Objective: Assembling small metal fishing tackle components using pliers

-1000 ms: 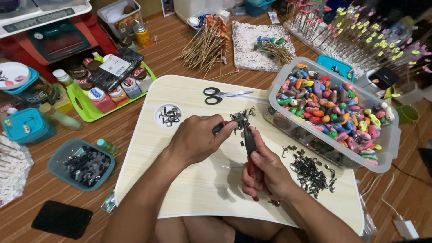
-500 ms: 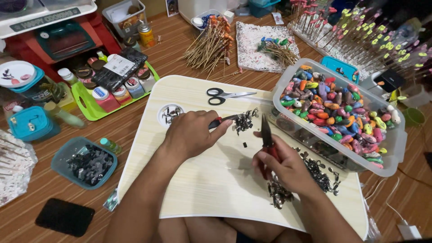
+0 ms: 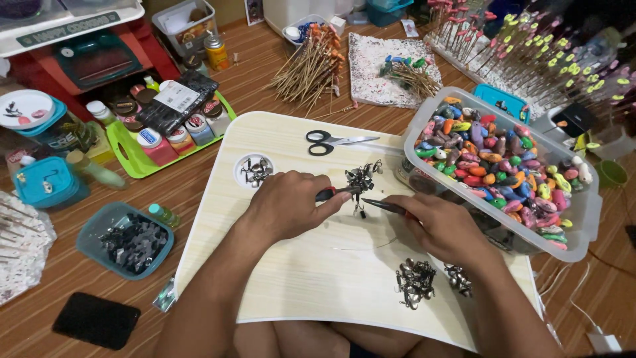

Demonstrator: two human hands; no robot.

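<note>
left hand (image 3: pixel 288 207): grasping red-handled pliers (image 3: pixel 336 192) | right hand (image 3: pixel 445 229): grasping dark pliers (image 3: pixel 384 206) | hook cluster (image 3: pixel 361 179): tangled dark metal

Small dark metal hook cluster (image 3: pixel 361 179)

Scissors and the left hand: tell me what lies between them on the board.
In the head view, only bare pale board lies between the scissors and the left hand; the cluster of small metal hooks sits just right of that stretch.
</note>
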